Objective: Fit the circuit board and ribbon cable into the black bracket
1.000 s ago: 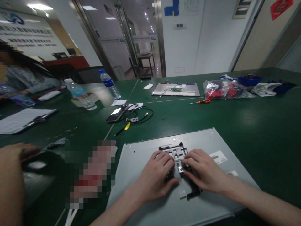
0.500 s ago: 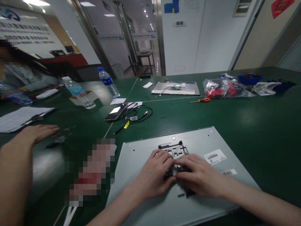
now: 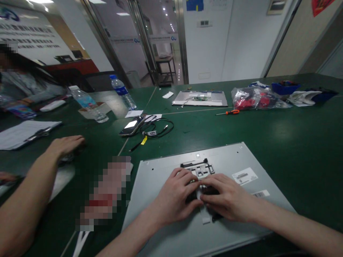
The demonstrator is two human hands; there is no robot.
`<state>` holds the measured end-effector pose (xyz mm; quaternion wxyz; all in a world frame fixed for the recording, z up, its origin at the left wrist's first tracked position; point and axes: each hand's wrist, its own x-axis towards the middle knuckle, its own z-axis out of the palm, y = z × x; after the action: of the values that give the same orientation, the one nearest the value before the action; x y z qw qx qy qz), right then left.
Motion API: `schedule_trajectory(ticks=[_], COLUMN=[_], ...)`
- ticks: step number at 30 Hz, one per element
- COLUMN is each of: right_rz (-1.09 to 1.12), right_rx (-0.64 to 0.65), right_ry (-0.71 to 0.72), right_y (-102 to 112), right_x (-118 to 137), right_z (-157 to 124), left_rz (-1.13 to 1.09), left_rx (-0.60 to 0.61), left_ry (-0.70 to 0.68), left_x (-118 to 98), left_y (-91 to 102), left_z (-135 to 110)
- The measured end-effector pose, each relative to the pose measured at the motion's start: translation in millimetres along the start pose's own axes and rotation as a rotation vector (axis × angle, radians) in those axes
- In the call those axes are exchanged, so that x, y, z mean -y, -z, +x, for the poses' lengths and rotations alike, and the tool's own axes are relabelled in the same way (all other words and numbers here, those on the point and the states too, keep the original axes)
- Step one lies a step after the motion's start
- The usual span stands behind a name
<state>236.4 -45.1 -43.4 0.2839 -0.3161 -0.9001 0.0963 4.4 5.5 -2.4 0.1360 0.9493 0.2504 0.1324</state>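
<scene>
A flat silver-grey metal panel (image 3: pixel 158 182) with white labels (image 3: pixel 245 177) lies on the table in front of me. Cut-outs with black edging (image 3: pixel 200 169) show at its middle, just beyond my fingers. My left hand (image 3: pixel 177 196) and my right hand (image 3: pixel 230 198) meet over that spot, fingers curled and tips almost touching. Dark parts show between and under them, but what exactly the fingers grip is hidden. Near my right wrist's inner side, a small pale piece (image 3: pixel 205 217) sits on the panel.
At left, a co-worker's hand (image 3: pixel 68 144) rests over the table. Beyond the panel lie a phone (image 3: pixel 132 125), a coiled black cable (image 3: pixel 160 130), an orange screwdriver (image 3: pixel 232 112), another panel (image 3: pixel 214 101) and a plastic bag (image 3: pixel 257 99). Two bottles (image 3: pixel 122 92) stand or lean farther back.
My left thumb has shifted slightly to the right, while both hands stay at the panel's middle. The co-worker's arm has moved to the right, and another bit of hand shows at the left edge.
</scene>
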Motion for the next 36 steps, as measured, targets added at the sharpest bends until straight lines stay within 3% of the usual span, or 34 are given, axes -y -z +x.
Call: schedule_trajectory(ticks=[8, 22, 36], right_rz=[0.026, 0.038, -0.003], right_rx=[0.019, 0.013, 0.047], right_ry=[-0.016, -0.028, -0.024], right_y=[2.2, 2.3, 4.8], right_x=[0.1, 0.3, 1.0], right_z=[-0.6, -0.3, -0.5], left_rz=[0.029, 0.042, 0.037], left_rx=[-0.049, -0.096, -0.038], left_ry=[-0.027, -0.042, -0.028], left_x=[3.3, 4.0, 3.6], left_y=[-7.4, -1.4, -3.6], left_z=[-2.8, -2.7, -2.6])
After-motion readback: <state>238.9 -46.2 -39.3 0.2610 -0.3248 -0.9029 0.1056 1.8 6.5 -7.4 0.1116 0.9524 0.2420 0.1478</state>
